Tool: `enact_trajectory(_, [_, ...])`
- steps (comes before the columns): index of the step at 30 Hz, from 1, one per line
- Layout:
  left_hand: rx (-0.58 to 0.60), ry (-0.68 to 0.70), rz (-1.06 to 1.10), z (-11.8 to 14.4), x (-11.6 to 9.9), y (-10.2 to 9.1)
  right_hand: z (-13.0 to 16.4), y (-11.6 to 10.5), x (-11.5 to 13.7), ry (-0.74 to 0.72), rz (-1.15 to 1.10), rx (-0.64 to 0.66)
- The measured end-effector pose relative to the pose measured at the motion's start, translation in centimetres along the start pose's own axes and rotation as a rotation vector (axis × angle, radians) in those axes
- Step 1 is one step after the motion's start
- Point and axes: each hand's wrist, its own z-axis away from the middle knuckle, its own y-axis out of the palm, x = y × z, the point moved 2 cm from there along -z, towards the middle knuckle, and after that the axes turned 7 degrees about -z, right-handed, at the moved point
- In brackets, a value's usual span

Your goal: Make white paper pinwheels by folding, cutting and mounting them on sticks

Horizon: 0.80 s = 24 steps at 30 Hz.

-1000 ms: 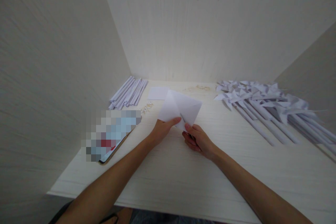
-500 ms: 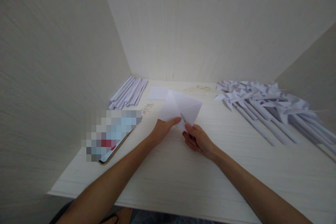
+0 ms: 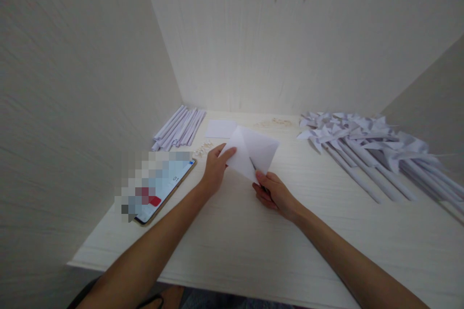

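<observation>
Pale wood-grain walls box in the white surface (image 3: 232,246); mid-frame, the left hand (image 3: 214,168) pinches a creased paper square (image 3: 253,150), the right hand (image 3: 275,192) grips a thin tool at its lower corner.

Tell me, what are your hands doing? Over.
Left hand pinching paper square edge. Right hand shut on thin tool against paper. Nothing blocking.

Readable only: the digits "01" on the lit screen of the phone (image 3: 159,186), lying on the surface just beyond the left hand (image 3: 213,170), on the side away from its fingers (image 3: 227,152). Rest of that screen blurred out, nothing more legible there. No print or marks on the creased white paper (image 3: 253,151) pinched at those fingers. Nothing legible anywhere else in view.
</observation>
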Motion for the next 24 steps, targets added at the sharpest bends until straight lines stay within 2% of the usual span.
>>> enact_trajectory(8, [-0.207, 0.031, 0.056, -0.8, -0.8, -1.3, 0.2, 0.2, 0.4, -0.045, -0.005, 0.028])
enact_trajectory(11, [-0.212, 0.052, 0.111, -0.6, -0.7, -1.0, 0.2, 0.3, 0.4, -0.041, 0.000, 0.044])
enact_trajectory(18, [-0.129, 0.029, 0.236, -0.1, -0.2, 0.1, 0.2, 0.2, 0.2, -0.052, -0.009, 0.052])
enact_trajectory(21, [-0.165, 0.056, 0.233, 0.0, 0.1, 0.2, 0.1, 0.1, 0.2, -0.057, -0.006, 0.053])
enact_trajectory(24, [-0.256, 0.099, 0.208, -0.2, 0.2, -0.3, 0.0, 0.1, 0.1, -0.051, 0.004, 0.058])
